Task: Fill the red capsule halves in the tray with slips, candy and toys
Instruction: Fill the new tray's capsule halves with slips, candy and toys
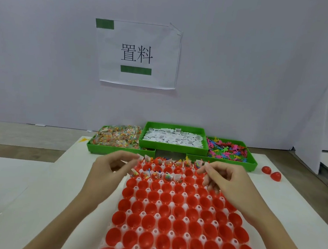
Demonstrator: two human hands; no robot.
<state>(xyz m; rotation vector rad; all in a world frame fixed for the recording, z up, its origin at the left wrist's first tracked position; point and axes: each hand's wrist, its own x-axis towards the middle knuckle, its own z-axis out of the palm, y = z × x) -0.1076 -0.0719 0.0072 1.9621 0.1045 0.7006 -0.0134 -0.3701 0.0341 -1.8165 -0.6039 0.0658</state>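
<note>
Empty red capsule halves lie below both hands; left hand and right hand pinch slips.

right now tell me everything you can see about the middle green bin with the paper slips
The middle green bin is a shallow, rectangular tray of bright green plastic with upright walls and an open top. It sits level at the far end of the work surface, against the pale wall, raised above the two green bins flanking it, apparently resting on their inner edges. It holds a loose layer of small white paper slips printed in black. Neither hand touches it.
</note>
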